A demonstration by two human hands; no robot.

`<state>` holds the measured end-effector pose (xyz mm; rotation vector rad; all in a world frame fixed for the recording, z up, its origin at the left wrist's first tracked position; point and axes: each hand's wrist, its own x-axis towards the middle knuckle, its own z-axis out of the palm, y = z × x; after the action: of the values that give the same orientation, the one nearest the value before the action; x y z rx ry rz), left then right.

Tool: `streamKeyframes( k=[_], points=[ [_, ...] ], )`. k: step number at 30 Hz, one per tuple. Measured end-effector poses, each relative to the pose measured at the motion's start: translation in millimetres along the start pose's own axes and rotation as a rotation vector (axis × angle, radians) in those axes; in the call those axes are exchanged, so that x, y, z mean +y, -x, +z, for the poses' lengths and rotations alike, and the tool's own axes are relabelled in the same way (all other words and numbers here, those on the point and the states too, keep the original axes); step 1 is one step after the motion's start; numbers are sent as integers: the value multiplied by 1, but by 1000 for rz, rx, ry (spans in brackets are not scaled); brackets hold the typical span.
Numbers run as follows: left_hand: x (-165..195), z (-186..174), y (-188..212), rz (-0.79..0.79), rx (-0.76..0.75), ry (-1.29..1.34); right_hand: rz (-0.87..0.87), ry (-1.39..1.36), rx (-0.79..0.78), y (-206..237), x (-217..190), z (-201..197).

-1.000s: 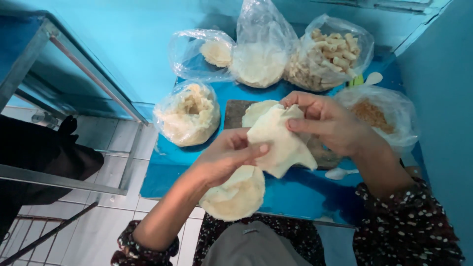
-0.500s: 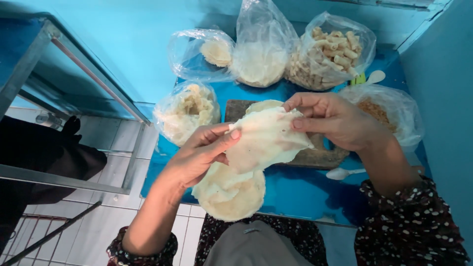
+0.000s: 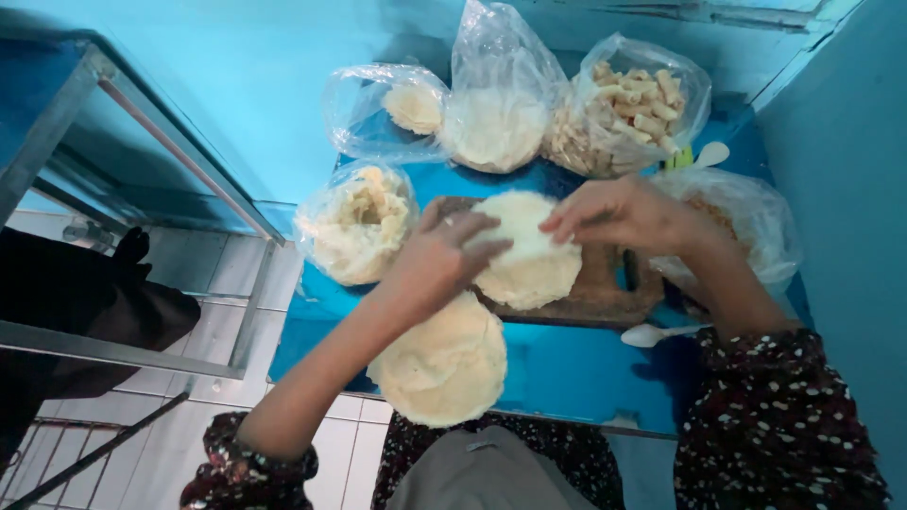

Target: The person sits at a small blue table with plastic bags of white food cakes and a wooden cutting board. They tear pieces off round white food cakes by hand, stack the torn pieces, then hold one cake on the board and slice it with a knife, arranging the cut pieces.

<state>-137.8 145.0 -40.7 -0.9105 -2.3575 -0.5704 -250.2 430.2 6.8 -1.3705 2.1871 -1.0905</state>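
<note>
1. While both hands meet over the middle of the blue table (image 3: 576,378), the left hand (image 3: 439,264) lies flat and open, its fingers (image 3: 477,247) pressing the nine o'clock edge of a pale round wrapper (image 3: 529,260).
2. That wrapper rests spread on a brown board (image 3: 605,288), at about three o'clock from the left palm. It is a near circle, so it has no clear long axis.
3. At roughly six o'clock from the board, a stack of similar wrappers (image 3: 444,364) sits near the table's front edge, just under the left forearm.
4. Over at the wrapper's two o'clock rim, the right hand (image 3: 628,212) pinches the sheet lightly between thumb and fingertips, closed on its edge.
5. Both hands touch the sheet from opposite sides; neither is clearly nearer its centre.
6. Clear bags ring the work: a crumbly filling bag (image 3: 354,227) at nine o'clock, a bag of pale fried sticks (image 3: 628,104) at twelve to one, and a white spoon (image 3: 652,334) at four.
</note>
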Motion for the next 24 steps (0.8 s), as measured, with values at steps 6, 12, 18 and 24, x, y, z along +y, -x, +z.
streamKeyframes(
  k=[6, 12, 18, 24],
  points=[
    [6, 8, 17, 138, -125, -301, -28, 251, -235, -5, -4, 7],
    [7, -2, 14, 183, -171, -374, -47, 355, -188, -6, -15, 12],
    [9, -12, 5, 120, -276, -383, -97, 363, -157, -8, -13, 11],
    [11, -27, -2, 42, -312, -149, 18, 267, -315, 4, -12, -4]
  ],
)
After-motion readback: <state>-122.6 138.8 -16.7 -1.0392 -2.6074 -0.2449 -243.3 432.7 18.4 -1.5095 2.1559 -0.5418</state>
